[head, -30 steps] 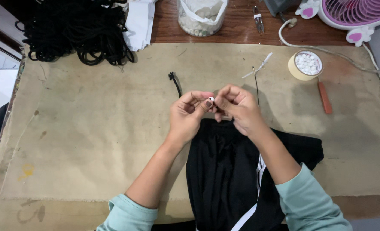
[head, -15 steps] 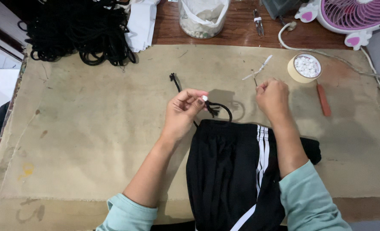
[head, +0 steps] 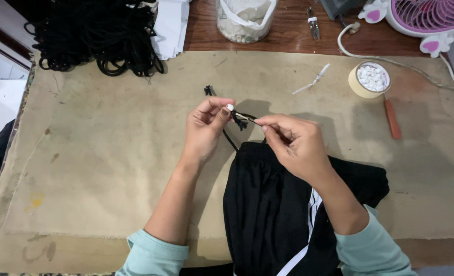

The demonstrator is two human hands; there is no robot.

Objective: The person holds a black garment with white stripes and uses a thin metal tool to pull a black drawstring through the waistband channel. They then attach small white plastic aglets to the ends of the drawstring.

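1. The left hand (head: 205, 130) pinches a small white bead (head: 229, 107) between thumb and first finger. The fingers are shut tight on it.
2. The right hand (head: 293, 145) pinches the end of a black cord (head: 237, 118). Its fingers are closed on the cord tip, and a thin pale thing seems to lie along it. I cannot tell what that is.
3. The two hands are close together, in the middle of the table. The bead sits just left of the cord tip, almost touching it.
4. The cord runs down to the top edge of the black shorts (head: 278, 204), which lie near the person. The other cord end (head: 208, 91) rests on the tan cloth mat (head: 109, 153), a bit farther away.
5. To do this part well, I think the bead should be held very still, with its hole facing the cord.
6. The cord tip looks a bit fuzzy, so it helps to hold it close to the end. Then it stays stiff and does not bend away.
7. A slow, straight push looks best. A loose grip could let the little bead slip and roll away.
8. On the far right, a tape ring (head: 369, 79) holds more white beads. A red-handled tool (head: 392, 118) lies just near of it. A pile of black cords (head: 96, 36) sits far left.
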